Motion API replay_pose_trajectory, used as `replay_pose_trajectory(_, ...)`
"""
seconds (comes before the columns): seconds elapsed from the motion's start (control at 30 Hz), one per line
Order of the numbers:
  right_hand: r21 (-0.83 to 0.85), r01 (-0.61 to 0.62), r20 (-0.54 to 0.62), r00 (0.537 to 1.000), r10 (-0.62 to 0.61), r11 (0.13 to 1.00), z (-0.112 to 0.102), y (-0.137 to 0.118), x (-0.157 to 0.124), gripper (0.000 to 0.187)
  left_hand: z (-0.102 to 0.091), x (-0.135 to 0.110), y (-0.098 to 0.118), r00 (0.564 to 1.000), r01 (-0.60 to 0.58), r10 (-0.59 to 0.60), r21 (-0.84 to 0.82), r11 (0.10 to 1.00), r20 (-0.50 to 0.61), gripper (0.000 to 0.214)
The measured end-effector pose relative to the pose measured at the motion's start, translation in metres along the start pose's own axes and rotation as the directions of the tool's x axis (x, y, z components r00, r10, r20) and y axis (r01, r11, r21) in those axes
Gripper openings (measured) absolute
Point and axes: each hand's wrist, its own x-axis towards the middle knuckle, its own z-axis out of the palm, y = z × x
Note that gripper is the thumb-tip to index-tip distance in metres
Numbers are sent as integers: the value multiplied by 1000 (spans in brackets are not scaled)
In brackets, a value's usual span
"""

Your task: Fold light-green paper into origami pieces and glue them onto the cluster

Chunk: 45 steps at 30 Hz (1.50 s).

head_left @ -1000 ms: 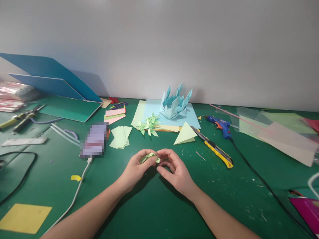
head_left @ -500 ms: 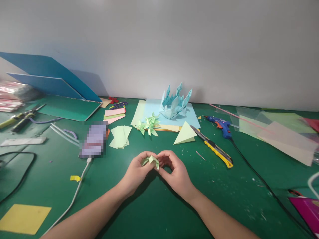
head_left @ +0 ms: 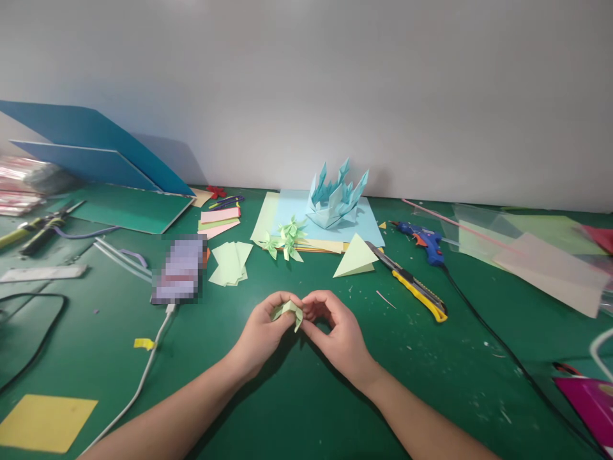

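Origami piece (head_left: 290,309), pale green, over counter (head_left: 297,415); left hand (head_left: 264,327) grip clamped on it; right hand (head_left: 341,337) grip at its 3 o'clock edge, can't tell if pinching; origami flowers (head_left: 290,236) at 12 o'clock.

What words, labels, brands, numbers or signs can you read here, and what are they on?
No text can be read anywhere.
Phone: covered by pixelation, unreadable.
Yellow tag on white cable: too small to read.
Blue glue gun: too small to tell.
Held green paper: no lettering visible.
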Motion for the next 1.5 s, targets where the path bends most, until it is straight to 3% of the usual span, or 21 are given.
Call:
replay_pose_trajectory(0.23,26,0,-10,1000,0,1000,1,0,0,17,-1,1,-4,999,3,-2,-28,1000,38,13)
replay_pose_trajectory(0.6,13,-5,-23,1000,5,1000,0,0,0,14,1,0,1,999,14,-16,-54,998,-38,17)
replay_pose_trajectory(0.9,9,6,-39,999,-5,1000,-5,-5,4,4,0,-1,2,1000,4,-3,-32,999,5,21)
replay_pose_trajectory(1.07,-23,39,-32,999,-39,999,-5,-6,3,6,0,0,2,999,-7,5,-54,999,-40,21)
replay_pose_trajectory(1.27,-35,36,-56,998,-38,999,-6,-6,2,5,1,-2,4,999,36,-37,-70,997,-14,18)
replay_pose_trajectory(1.5,-54,44,-92,995,-49,998,-7,-6,4,8,0,-2,3,999,7,-4,-78,997,41,20)
